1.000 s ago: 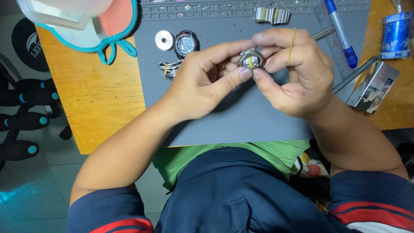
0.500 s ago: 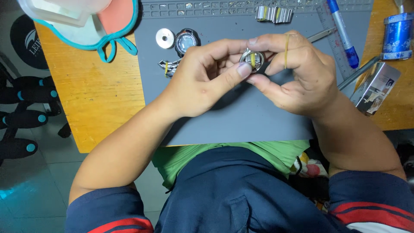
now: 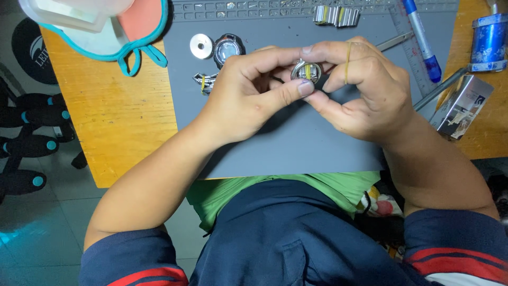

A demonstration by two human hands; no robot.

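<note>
Watch case (image 3: 307, 71) pinched between both hands above mat (image 3: 296, 143).

Small round metal piece (image 3: 307, 71) mostly hidden: left hand (image 3: 248, 95) fingertips cover near side, right hand (image 3: 360, 90) fingers wrap far side. Inner detail too small to tell. Beyond fingers, metal band links (image 3: 335, 15) and blue pen (image 3: 422, 38) cut off by top edge.
</note>
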